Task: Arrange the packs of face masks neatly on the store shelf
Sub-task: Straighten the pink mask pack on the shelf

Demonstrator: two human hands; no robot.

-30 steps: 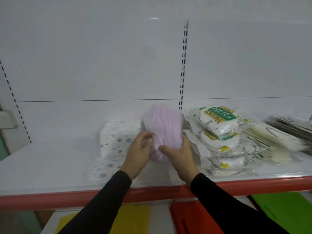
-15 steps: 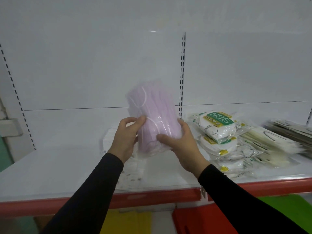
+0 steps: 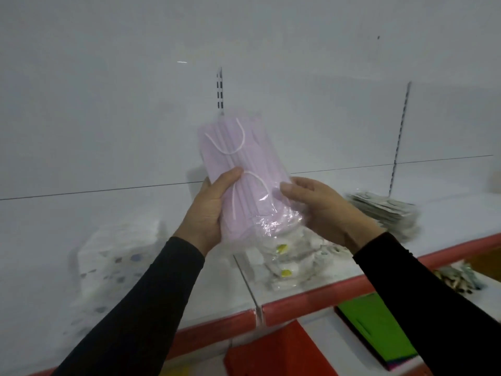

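A clear plastic pack of pink face masks [image 3: 241, 169] with white ear loops is held up in the air above the white shelf [image 3: 40, 253]. My left hand [image 3: 208, 210] grips its lower left side. My right hand [image 3: 322, 207] holds the crinkled bottom right end of the wrapper. Below the pack, a pile of white mask packs with yellow dots [image 3: 287, 259] lies on the shelf. A white dotted pack stack [image 3: 119, 256] lies to the left, blurred.
A flat stack of dark-striped mask packs [image 3: 385, 210] lies at the right of the shelf. The shelf has a red front edge [image 3: 311, 297]. Below it are red [image 3: 276, 354] and green [image 3: 376, 327] items. Slotted uprights run up the white back wall.
Both hands have lifted the pink pack from the shelf up into the air and tilted it upright. The view has shifted left and tilted.
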